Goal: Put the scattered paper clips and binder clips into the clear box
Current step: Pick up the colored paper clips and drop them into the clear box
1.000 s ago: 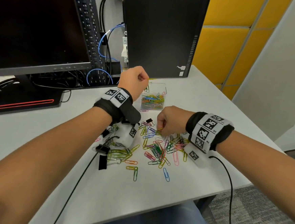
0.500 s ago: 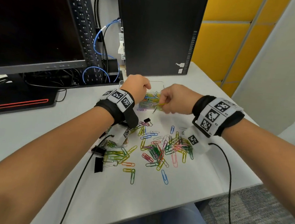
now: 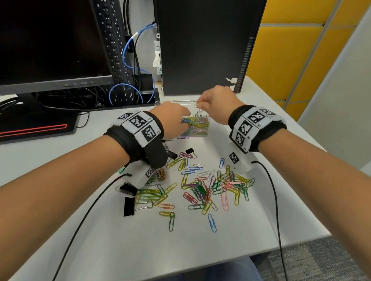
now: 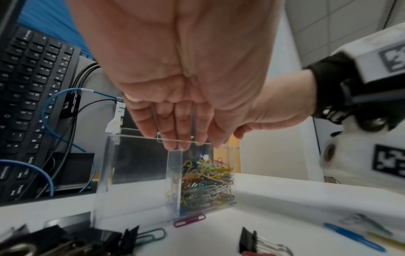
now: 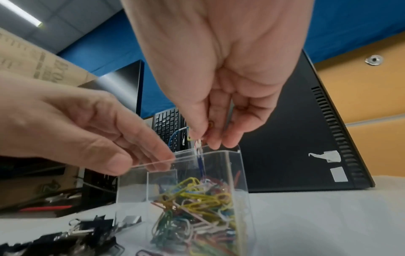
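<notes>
The clear box (image 3: 196,126) stands at the back of the white table, part full of coloured paper clips (image 5: 197,199). My left hand (image 3: 182,118) pinches the box's near-left wall at the rim, thumb outside and fingers (image 4: 175,138) over the edge. Just above the box's opening, my right hand (image 3: 199,105) pinches a few paper clips (image 5: 199,150), which hang down from its fingertips into the box. Several loose paper clips (image 3: 212,186) lie scattered in front of the box. Black binder clips (image 3: 129,204) lie at the left of the pile, and a small one (image 3: 190,151) sits near the box.
A black PC tower (image 3: 207,42) stands right behind the box. A monitor (image 3: 44,29), an upright keyboard (image 3: 108,34) and cables (image 3: 126,87) are at the back left. Black wrist cables (image 3: 273,191) trail over the table (image 3: 127,246), whose edges run along the front and right.
My right hand rose from the pile of clips on the table and moved back over the box with clips pinched in it. The left hand stayed at the box.
</notes>
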Demonstrator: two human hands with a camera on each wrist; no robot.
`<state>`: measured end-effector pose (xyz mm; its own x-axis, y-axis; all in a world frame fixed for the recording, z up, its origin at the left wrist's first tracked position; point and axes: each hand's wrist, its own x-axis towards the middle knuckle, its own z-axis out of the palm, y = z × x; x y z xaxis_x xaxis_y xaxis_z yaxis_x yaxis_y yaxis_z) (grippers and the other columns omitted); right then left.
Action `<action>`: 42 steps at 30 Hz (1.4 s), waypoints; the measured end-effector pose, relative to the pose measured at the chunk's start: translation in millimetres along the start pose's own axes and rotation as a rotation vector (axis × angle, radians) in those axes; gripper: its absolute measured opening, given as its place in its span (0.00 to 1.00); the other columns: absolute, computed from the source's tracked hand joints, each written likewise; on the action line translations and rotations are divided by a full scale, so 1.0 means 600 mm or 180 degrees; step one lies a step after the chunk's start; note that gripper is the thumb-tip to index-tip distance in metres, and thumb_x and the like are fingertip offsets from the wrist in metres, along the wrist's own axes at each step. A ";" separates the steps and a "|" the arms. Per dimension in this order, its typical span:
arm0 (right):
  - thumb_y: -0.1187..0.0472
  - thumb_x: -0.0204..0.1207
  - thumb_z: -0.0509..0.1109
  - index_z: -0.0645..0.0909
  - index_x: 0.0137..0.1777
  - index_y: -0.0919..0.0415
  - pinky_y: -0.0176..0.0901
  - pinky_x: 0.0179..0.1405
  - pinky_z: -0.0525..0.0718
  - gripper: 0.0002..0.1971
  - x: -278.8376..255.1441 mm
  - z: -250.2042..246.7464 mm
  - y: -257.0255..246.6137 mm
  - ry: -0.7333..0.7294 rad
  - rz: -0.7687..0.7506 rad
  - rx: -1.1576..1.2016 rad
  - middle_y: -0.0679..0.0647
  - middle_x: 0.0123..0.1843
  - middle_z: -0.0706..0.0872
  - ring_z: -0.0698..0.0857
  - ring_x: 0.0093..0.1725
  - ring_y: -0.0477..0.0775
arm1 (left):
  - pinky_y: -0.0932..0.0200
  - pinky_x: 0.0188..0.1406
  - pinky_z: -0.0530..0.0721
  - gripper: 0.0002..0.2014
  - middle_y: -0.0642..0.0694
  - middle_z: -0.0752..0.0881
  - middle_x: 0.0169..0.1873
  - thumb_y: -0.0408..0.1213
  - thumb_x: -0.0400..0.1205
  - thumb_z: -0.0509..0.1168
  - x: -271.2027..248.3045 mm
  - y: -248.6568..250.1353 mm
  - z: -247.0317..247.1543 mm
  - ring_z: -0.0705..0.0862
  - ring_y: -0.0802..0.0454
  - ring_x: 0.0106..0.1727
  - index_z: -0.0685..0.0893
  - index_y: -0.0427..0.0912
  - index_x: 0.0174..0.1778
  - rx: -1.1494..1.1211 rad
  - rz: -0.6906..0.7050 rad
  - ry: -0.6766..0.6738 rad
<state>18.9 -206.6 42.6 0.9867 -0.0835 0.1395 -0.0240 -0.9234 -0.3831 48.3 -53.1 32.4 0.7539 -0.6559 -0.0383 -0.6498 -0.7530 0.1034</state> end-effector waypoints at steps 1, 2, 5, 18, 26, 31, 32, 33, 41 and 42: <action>0.58 0.83 0.61 0.85 0.61 0.62 0.45 0.64 0.78 0.15 -0.004 0.000 -0.001 -0.0102 -0.0008 -0.0075 0.56 0.61 0.87 0.83 0.62 0.56 | 0.45 0.64 0.80 0.19 0.40 0.83 0.64 0.42 0.83 0.57 -0.006 0.000 -0.001 0.80 0.41 0.64 0.77 0.43 0.69 0.0040 0.0019 -0.0070; 0.58 0.84 0.60 0.84 0.63 0.62 0.46 0.66 0.77 0.16 -0.009 -0.001 -0.002 -0.0145 -0.0004 -0.0083 0.57 0.63 0.87 0.83 0.63 0.57 | 0.45 0.63 0.81 0.19 0.41 0.83 0.63 0.43 0.83 0.58 -0.013 0.000 -0.001 0.81 0.41 0.63 0.76 0.44 0.70 0.0061 0.0054 -0.0111; 0.59 0.84 0.59 0.83 0.65 0.62 0.46 0.66 0.77 0.16 -0.029 -0.010 -0.001 -0.0097 -0.0065 -0.0074 0.56 0.64 0.86 0.82 0.64 0.57 | 0.45 0.62 0.81 0.20 0.45 0.83 0.64 0.46 0.81 0.60 -0.033 -0.001 0.000 0.81 0.44 0.62 0.76 0.49 0.70 0.0031 0.0228 -0.0115; 0.49 0.76 0.71 0.84 0.62 0.51 0.44 0.61 0.80 0.16 -0.161 -0.006 0.024 -0.1769 -0.0062 -0.0897 0.46 0.59 0.87 0.82 0.53 0.48 | 0.55 0.59 0.79 0.28 0.48 0.81 0.62 0.60 0.75 0.66 -0.110 0.077 0.048 0.80 0.49 0.60 0.77 0.52 0.69 0.0429 0.0724 -0.1203; 0.53 0.65 0.81 0.79 0.64 0.51 0.48 0.58 0.84 0.27 -0.177 0.006 0.020 -0.2025 -0.0046 -0.1101 0.47 0.56 0.80 0.82 0.53 0.52 | 0.61 0.46 0.73 0.19 0.48 0.82 0.50 0.47 0.76 0.71 -0.120 0.084 0.055 0.76 0.52 0.47 0.81 0.44 0.61 0.0300 0.0797 -0.1117; 0.60 0.69 0.78 0.85 0.58 0.57 0.30 0.34 0.77 0.17 -0.171 0.017 0.010 -0.1765 -0.0083 -0.1005 0.47 0.44 0.82 0.77 0.33 0.41 | 0.64 0.43 0.72 0.09 0.56 0.77 0.35 0.39 0.79 0.67 -0.115 0.080 0.058 0.75 0.55 0.43 0.84 0.42 0.52 0.0212 0.0833 -0.0979; 0.61 0.69 0.78 0.85 0.57 0.58 0.29 0.33 0.76 0.16 -0.169 0.018 0.008 -0.1738 -0.0082 -0.1021 0.48 0.44 0.82 0.78 0.34 0.43 | 0.64 0.43 0.72 0.09 0.54 0.78 0.37 0.38 0.79 0.66 -0.115 0.079 0.058 0.75 0.55 0.43 0.84 0.42 0.53 0.0223 0.0832 -0.0978; 0.61 0.70 0.78 0.85 0.57 0.58 0.30 0.34 0.76 0.15 -0.168 0.019 0.006 -0.1703 -0.0084 -0.1034 0.49 0.45 0.83 0.79 0.38 0.46 | 0.63 0.44 0.73 0.09 0.52 0.78 0.40 0.38 0.79 0.66 -0.114 0.079 0.058 0.75 0.55 0.43 0.84 0.42 0.53 0.0231 0.0831 -0.0995; 0.60 0.73 0.73 0.88 0.51 0.57 0.38 0.41 0.79 0.08 -0.154 0.029 0.002 -0.1392 -0.0130 -0.0895 0.48 0.42 0.83 0.80 0.44 0.49 | 0.72 0.29 0.70 0.06 0.58 0.77 0.33 0.36 0.78 0.67 -0.097 0.061 0.047 0.75 0.60 0.34 0.83 0.43 0.50 -0.0082 0.0799 -0.0895; 0.60 0.74 0.73 0.88 0.51 0.57 0.36 0.39 0.78 0.08 -0.153 0.030 0.003 -0.1375 -0.0128 -0.0886 0.48 0.41 0.83 0.80 0.44 0.49 | 0.74 0.29 0.69 0.06 0.57 0.78 0.33 0.36 0.78 0.67 -0.093 0.056 0.042 0.75 0.61 0.33 0.83 0.43 0.49 -0.0147 0.0770 -0.0831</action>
<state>-68.9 -193.7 12.7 0.9627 0.0624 -0.2633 0.0316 -0.9923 -0.1195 -18.1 -43.3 12.8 0.5247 -0.8108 -0.2593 -0.7969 -0.5750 0.1852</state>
